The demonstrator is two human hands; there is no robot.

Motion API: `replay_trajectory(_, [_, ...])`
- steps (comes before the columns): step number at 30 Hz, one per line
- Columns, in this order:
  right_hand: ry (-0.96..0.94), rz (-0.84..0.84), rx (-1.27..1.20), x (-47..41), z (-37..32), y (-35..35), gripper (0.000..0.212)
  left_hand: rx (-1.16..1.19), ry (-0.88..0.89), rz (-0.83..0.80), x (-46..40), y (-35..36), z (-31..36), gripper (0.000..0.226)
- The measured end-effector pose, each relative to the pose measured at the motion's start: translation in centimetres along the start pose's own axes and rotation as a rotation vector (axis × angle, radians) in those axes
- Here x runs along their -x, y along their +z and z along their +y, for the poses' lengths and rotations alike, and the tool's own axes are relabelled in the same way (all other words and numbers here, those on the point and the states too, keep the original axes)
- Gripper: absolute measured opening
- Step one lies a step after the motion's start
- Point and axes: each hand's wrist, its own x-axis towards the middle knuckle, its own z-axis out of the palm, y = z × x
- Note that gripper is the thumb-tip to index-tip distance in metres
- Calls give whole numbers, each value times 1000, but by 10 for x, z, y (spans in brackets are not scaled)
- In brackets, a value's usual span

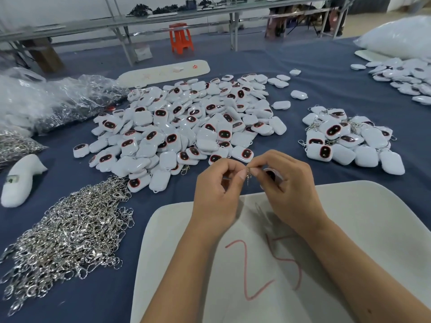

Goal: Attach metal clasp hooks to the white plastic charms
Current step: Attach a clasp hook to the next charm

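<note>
A: Status of the hands?

B: Both raised over the white board (pixel 349 229). Left hand (pixel 217 194) pinches one metal clasp (pixel 248 176); right hand (pixel 289 185) grips one white charm (pixel 270 174), mostly hidden by the fingers. The two parts meet at the fingertips, likely threading the clasp through the charm's loop.

A: Why the layout?

B: Looks like a flow line. Loose clasp heap (pixel 70 234) on the left of the desk (pixel 314 73), bare charm pile (pixel 186 127) straight ahead, finished pile (pixel 349 138) on the right with clasps attached.

A: Counts?

B: Three heaps, each too dense to count. Far more bare charms than finished ones. Two bags of clasps (pixel 58 103) on the far left.
</note>
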Motion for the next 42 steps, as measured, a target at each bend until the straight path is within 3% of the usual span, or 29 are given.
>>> replay_trajectory(3, [214, -53, -219, 0, -2, 1, 14, -26, 35, 39, 1, 2, 2, 18])
replay_trajectory(6, [302, -107, -362, -2, -4, -2, 17, -28, 54, 45, 1, 2, 1, 13])
replay_trajectory(13, [212, -56, -293, 1, -5, -3, 15, -160, 136, 47, 1, -1, 0, 21])
replay_trajectory(20, [21, -51, 64, 1, 0, -4, 20, -362, 289, -15, 2, -6, -2, 14])
replay_trajectory(22, [44, -43, 18, 1, 0, -4, 21, -352, 271, 13, 3, -3, -2, 13])
replay_trajectory(27, [302, 8, -355, 3, -4, 2, 21, -285, 246, 96, 2, 5, 1, 13])
replay_trajectory(37, [392, 38, -524, 4, -7, 6, 15, -235, 194, 193, 5, 18, 1, 13])
replay_trajectory(42, [365, 18, -486, 4, -12, 8, 13, -275, 208, 243, 4, 18, 0, 15])
